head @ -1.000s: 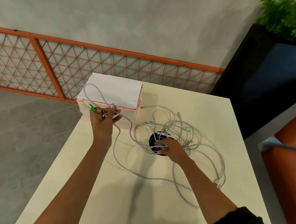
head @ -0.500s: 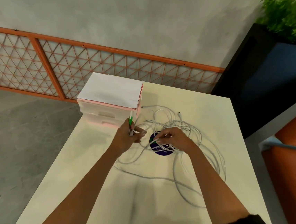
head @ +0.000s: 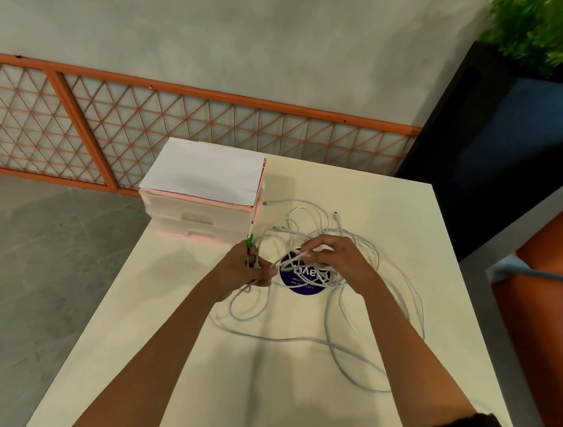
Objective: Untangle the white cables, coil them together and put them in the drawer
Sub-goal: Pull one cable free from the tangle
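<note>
A tangle of white cables (head: pixel 360 310) sprawls over the middle and right of the cream table (head: pixel 394 203), partly covering a round purple sticker (head: pixel 304 279). My left hand (head: pixel 245 271) grips a cable end with a green connector (head: pixel 250 239) that sticks up from the fist. Just to its right, my right hand (head: pixel 334 258) pinches a cable strand that runs across to my left hand. A small white and pink drawer unit (head: pixel 201 205) stands at the table's back left corner, its drawers closed.
An orange lattice fence (head: pixel 110 121) runs along the grey wall behind the table. A dark planter with a green plant (head: pixel 548 32) stands at the back right. An orange seat (head: pixel 556 274) is close to the table's right edge.
My left hand came away from the drawer unit to the middle with the green-tipped cable. My right hand lifted off the sticker and pinched a strand; both hands now meet.
</note>
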A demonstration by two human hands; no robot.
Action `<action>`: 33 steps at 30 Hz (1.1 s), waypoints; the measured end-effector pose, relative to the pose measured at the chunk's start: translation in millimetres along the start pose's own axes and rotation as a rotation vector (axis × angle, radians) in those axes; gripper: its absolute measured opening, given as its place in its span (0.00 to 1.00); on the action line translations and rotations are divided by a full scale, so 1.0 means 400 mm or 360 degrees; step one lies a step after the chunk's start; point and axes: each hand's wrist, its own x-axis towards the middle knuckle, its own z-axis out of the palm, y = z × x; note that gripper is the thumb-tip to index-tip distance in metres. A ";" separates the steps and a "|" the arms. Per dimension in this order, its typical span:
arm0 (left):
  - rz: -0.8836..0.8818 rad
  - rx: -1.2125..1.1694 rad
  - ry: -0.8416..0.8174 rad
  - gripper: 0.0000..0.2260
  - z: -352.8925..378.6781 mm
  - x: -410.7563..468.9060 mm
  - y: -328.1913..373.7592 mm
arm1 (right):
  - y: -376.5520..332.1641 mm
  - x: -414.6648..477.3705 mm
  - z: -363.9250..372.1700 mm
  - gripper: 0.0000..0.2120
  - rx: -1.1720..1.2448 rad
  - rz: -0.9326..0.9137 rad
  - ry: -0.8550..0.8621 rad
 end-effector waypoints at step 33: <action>0.0841 -0.0496 0.0995 0.12 -0.176 0.001 0.127 | 0.163 -0.091 -0.161 0.11 -0.1336 0.0797 0.1318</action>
